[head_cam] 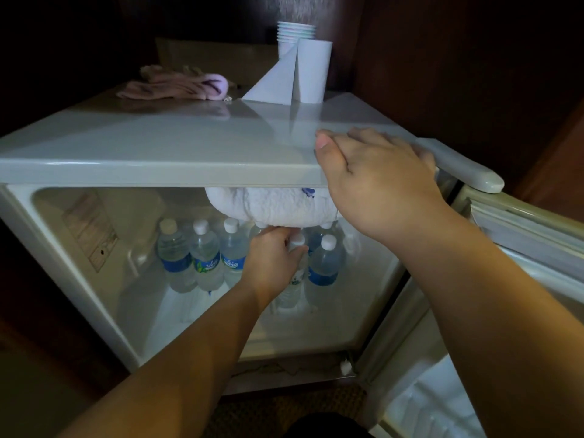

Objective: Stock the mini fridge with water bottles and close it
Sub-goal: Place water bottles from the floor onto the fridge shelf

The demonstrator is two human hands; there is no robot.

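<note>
The water bottle [295, 273] being placed stands on the floor of the mini fridge [132, 150], at the front of the group, just beside a blue-labelled bottle [324, 263] on its right. The left hand [271, 263] grips it high, fingers [297, 249] curled round the shoulder just under the white cap. It looks full, so I judge it fairly heavy for its size, with thin plastic walls that give under a squeeze and may be slick if damp. The neck and shoulder are the stiffest place to hold; the soft middle would dent.

Behind it, toward the fridge's back wall, more bottles [202, 257] stand upright in a close row, touching or nearly so. A nudge could tip one against its neighbours.

Above the bottles hangs a thick lump of frost [271, 203] under the fridge's top, leaving little headroom over the caps.

The right hand [376, 172] rests on the fridge's top front edge, fingers draped over the lip, holding nothing. The door [505, 235] stands open to the fridge's right. On top of the fridge, at the back, sit a paper towel roll [311, 71], stacked cups [295, 31] and a pink cloth [177, 85].
</note>
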